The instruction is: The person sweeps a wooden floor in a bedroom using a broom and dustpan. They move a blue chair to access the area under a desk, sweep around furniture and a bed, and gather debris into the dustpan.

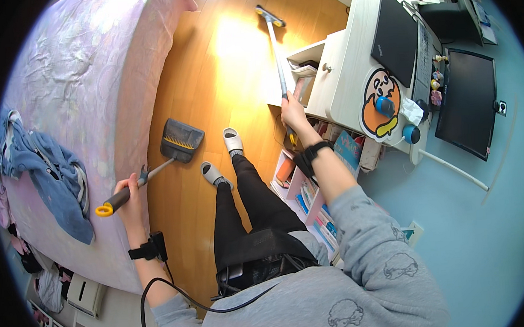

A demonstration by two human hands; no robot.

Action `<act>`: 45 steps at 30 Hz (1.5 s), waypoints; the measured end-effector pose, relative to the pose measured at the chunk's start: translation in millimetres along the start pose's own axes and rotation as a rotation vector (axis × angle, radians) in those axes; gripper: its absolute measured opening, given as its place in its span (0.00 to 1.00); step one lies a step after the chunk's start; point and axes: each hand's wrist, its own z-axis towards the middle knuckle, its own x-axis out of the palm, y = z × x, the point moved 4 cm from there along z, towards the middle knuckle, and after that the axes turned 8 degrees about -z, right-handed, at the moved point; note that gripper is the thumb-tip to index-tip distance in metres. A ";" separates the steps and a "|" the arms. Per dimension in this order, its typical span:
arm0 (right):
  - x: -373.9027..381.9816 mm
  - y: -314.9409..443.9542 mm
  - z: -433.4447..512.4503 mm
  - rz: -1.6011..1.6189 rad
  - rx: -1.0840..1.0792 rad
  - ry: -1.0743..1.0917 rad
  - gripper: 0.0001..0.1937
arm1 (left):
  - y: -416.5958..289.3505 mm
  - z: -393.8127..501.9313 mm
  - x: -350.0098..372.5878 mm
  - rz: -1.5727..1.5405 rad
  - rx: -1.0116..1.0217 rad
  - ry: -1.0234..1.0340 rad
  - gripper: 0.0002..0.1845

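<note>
My left hand (129, 199) grips the dark grey handle of a long-handled dustpan (182, 140), just below its yellow end loop. The pan rests on the wood floor (194, 82) between the bed and my slippered feet, and a row of yellow teeth runs across it. In my right hand (293, 111) is the handle of a broom (277, 54), held near its yellow-tipped end. Its shaft reaches away from me along the desk's side. The narrow broom head, dark with yellow parts, is at the far floor, well apart from the dustpan.
On the left stands a bed (128, 104) with a pink cover and blue clothing (60, 171). A white desk (347, 82) to the right carries a closed laptop (396, 38) and a monitor (467, 101). Low shelves of books (311, 196) stand beside my right leg.
</note>
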 end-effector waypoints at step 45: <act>100.5 -116.0 -430.8 -0.123 0.206 0.786 0.27 | 71.4 -82.7 -64.4 0.042 0.115 0.075 0.19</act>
